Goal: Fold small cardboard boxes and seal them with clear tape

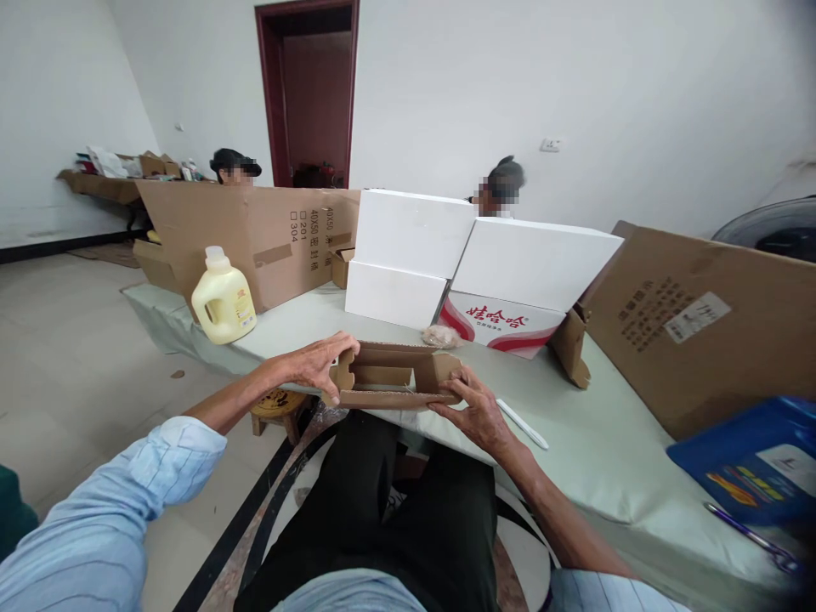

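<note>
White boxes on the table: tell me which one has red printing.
The bottom right box, under the tilted plain white box. It alone bears red characters and stripes; the two stacked boxes beside it are blank.

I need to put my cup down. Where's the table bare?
Bare cloth: between the yellow jug and white boxes; a wider patch between the white pen, cardboard sheet and blue box. Crowded: the back, and the near edge where left hand and right hand hold a small carton.

jug (223, 297) stands left of stacked boxes (408, 255) on the table (592, 442), pen (523, 424) before them.
</note>
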{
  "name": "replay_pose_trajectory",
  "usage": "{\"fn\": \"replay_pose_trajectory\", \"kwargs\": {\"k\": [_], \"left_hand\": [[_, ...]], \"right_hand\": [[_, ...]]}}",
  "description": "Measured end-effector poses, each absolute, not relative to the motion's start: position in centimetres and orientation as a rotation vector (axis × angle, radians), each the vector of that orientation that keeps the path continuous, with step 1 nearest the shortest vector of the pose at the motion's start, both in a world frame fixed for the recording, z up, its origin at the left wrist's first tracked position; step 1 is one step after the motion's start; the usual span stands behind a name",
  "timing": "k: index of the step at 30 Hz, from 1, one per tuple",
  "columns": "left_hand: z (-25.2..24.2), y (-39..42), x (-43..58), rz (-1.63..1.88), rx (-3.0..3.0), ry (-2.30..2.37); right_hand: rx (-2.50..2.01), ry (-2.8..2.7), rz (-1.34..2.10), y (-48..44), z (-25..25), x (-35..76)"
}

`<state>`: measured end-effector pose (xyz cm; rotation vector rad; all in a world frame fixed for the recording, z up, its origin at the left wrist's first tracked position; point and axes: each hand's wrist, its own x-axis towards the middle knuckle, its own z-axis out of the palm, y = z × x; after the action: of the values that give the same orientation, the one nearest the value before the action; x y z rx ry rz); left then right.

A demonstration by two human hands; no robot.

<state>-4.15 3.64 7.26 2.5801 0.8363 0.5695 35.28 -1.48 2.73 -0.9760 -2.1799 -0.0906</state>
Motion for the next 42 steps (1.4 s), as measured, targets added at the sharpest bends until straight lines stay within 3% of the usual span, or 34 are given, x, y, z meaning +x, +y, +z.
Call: {"fn": "replay_pose_trajectory", "kwargs": {"k": [13,20,26,35,42], "left_hand": [[2.6,4.8,-3.0,1.327,2.114,1.189],[2.2,7.0,-1.0,1.62,1.886,1.403],[2.6,8.5,-0.2,1.633,1.829,1.428],[2.8,11.5,0.1,1.682,1.632,1.296],[2.5,10.3,-0.2,1.21,1.408,0.937]], "right_hand": [[-0.966,-1.874,0.048,0.1,1.6,35.0],[-1.045,-1.525,0.316,2.2,1.3,34.5],[-1.154,-1.508,0.823,3.8,0.8,35.3],[-1.081,-1.439,0.929,3.8,2.1,35.2],[-0.958,-1.26,0.961,3.2,4.0,35.3]]}}
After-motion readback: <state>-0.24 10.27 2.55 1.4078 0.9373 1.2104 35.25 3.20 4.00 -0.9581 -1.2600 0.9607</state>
